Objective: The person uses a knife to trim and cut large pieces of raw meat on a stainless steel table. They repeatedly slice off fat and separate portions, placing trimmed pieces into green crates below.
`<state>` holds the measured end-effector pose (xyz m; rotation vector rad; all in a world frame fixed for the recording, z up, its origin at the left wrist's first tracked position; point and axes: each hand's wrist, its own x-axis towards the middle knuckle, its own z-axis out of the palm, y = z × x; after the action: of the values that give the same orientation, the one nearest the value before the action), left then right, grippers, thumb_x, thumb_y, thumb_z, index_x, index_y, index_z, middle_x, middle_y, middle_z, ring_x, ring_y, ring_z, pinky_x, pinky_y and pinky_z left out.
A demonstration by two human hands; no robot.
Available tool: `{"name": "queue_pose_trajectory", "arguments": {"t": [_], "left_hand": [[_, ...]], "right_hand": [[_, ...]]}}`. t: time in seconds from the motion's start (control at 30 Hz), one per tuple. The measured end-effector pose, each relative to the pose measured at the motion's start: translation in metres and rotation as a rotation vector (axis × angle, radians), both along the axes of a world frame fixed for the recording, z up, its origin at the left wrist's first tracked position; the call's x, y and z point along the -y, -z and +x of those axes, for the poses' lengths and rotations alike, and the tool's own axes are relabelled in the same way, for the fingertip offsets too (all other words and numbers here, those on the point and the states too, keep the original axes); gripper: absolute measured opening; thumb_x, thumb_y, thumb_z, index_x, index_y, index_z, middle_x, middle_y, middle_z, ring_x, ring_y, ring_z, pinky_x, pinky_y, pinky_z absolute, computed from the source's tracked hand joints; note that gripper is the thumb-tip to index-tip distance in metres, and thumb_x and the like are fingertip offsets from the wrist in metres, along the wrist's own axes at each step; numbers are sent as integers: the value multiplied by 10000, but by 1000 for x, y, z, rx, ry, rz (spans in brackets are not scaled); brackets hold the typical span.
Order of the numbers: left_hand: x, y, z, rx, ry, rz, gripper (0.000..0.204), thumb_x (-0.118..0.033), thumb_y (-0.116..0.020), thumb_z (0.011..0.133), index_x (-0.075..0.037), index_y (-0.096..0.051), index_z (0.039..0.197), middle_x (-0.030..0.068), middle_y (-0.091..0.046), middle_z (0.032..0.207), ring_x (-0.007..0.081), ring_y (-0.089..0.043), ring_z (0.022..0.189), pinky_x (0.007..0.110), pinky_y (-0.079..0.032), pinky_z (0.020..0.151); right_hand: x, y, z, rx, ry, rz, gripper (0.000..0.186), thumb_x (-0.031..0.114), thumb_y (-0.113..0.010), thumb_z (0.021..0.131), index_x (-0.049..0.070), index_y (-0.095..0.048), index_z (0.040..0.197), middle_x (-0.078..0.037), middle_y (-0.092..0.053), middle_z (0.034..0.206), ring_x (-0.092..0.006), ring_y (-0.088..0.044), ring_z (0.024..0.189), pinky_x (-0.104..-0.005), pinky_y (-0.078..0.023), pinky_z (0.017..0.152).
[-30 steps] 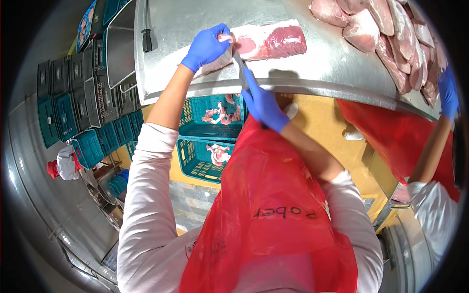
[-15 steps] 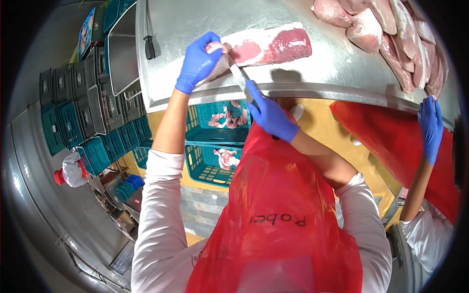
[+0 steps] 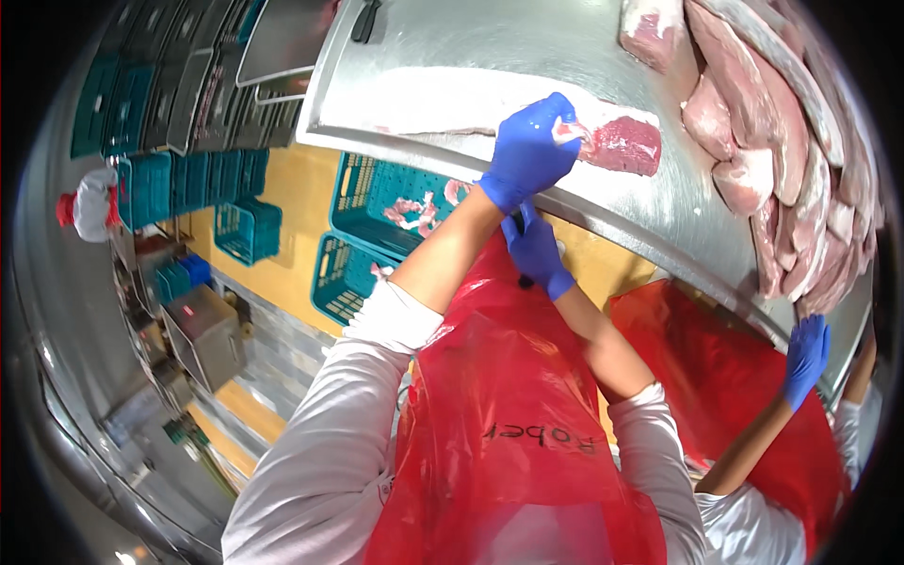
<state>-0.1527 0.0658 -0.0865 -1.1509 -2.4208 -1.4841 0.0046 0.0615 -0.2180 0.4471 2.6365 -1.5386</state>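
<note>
At far left, a person in white with a red cap [image 3: 92, 205], near stacks of dark and teal crates. Further right, a teal crate [image 3: 247, 231] on the yellow floor, then a pair of teal crates [image 3: 351, 188] just below the table edge, pink trimmings [image 3: 410, 212] inside. Above, on the steel table [image 3: 527, 42], a loose black handle [image 3: 365, 21]. In the middle, with the left hand [image 3: 532, 151], gloved in blue, pinches a pink flap [image 3: 571, 135] of a slab of meat [image 3: 626, 146], lying along the table's near edge, red end to the right. Beneath that wrist, with the right hand [image 3: 539, 252], also gloved, grips a dark handle [image 3: 525, 281]; cannot tell what lies beyond it. At right, a heap of pale cuts [image 3: 782, 141], with a co-worker's blue-gloved hand [image 3: 807, 358] close below.
</note>
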Motion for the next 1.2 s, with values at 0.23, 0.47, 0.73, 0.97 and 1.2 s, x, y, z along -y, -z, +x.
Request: {"name": "queue_pose_trajectory", "arguments": {"t": [0.23,0.47,0.73,0.97,1.2], "left_hand": [[-17,-9,1,-30,-58,115,176,-151,-722,775,-112,-591,886,123,-612,720,334,-617,638,415,-498,583],[3,-23,0,311,-90,246,163,-107,-663,814,-61,-553,925,170,-607,732,353,-617,646,416,-504,599],[20,-29,-53,-362,-131,130,90,-43,-606,823,-69,-628,906,132,-635,736,305,-643,668,379,-519,645],[190,-43,-156,-146,-898,-23,205,-113,-622,844,-55,-545,1026,160,-662,898,360,-670,884,424,-519,781],[178,67,-118,-215,-29,-433,523,-139,-757,770,-75,-591,1262,229,-500,1402,416,-514,1231,479,-435,1011]], "right_hand": [[-39,50,-93,-150,-157,-275,429,243,-608,1002,35,-515,1366,-103,-614,1225,-210,-594,1123,-337,-471,945],[14,-15,-49,-483,37,67,465,271,-591,996,47,-508,1395,-178,-603,1309,-296,-577,1216,-419,-444,1028],[8,-26,-113,-367,13,336,490,222,-599,952,40,-493,1394,-235,-693,960,-376,-675,852,-448,-530,783],[3,-61,6,-203,71,-148,687,116,-640,962,78,-311,1564,-122,-670,878,-146,-615,749,-313,-508,722],[-80,-60,-88,-191,388,195,662,259,-566,978,170,-294,1574,-229,-687,931,-414,-668,799,-478,-524,723]]}}
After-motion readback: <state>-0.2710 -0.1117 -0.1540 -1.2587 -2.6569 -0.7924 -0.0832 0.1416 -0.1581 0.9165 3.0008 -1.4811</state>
